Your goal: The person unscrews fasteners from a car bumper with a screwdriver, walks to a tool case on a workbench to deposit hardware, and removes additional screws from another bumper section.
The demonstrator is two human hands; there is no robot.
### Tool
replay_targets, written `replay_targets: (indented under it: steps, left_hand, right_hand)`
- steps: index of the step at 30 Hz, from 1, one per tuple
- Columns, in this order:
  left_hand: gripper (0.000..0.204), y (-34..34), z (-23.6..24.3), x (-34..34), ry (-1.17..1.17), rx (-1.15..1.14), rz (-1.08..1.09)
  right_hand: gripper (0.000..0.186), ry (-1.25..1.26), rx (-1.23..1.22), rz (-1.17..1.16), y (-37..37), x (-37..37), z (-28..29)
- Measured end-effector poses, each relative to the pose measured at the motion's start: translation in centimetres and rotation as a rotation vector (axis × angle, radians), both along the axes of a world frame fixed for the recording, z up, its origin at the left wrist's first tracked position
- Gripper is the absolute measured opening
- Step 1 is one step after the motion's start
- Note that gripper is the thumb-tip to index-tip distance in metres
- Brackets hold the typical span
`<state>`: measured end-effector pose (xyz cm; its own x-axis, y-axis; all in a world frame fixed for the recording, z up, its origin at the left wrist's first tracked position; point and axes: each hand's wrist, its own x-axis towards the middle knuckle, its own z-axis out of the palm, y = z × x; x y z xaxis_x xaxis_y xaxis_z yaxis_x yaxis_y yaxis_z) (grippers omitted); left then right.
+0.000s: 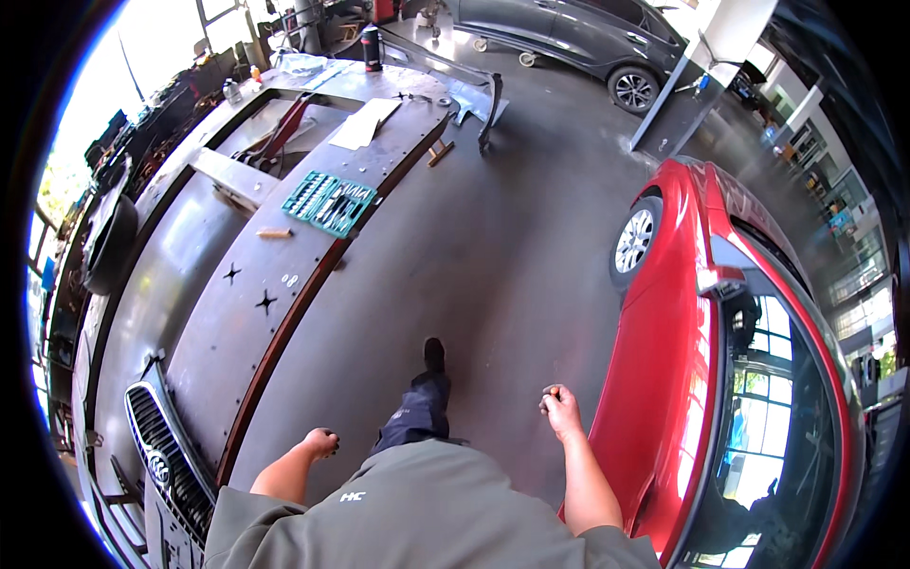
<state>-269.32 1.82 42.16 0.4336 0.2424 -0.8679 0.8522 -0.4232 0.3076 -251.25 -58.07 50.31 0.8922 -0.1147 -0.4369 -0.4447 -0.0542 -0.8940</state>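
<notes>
Between a metal workbench (213,313) and a red car (654,398), my arms hang out to both sides. My left hand (320,443) is closed, fingers curled, near the bench's edge; whether anything is inside is hidden. Close to the red car's side, my right hand (561,410) is closed too, pinching something small with an orange-brown spot that I cannot make out. Neither hand touches the bench or the car. A green socket set case (330,203) lies open on the bench, tools in its slots. Beside it is a small wooden block (275,233).
White papers (364,124) and a dark bottle (371,49) are on the bench's far part. A car grille (166,455) leans at its near left. Ahead, a dark grey car (578,38) is parked beyond a pillar (701,81). My foot (434,354) is on the grey floor.
</notes>
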Motion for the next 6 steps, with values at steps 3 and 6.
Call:
replay_targets:
  steps: [3,6]
  left_hand:
    - [0.029,-1.2,-2.6,16.3,0.046,-0.007,-0.057]
    - [0.033,1.3,-10.2,26.1,0.221,0.121,-0.271]
  right_hand:
    - [0.013,0.154,-0.029,-0.082,-2.7,10.1,-3.0]
    - [0.059,0.168,-0.571,0.182,-8.6,13.8,-14.3]
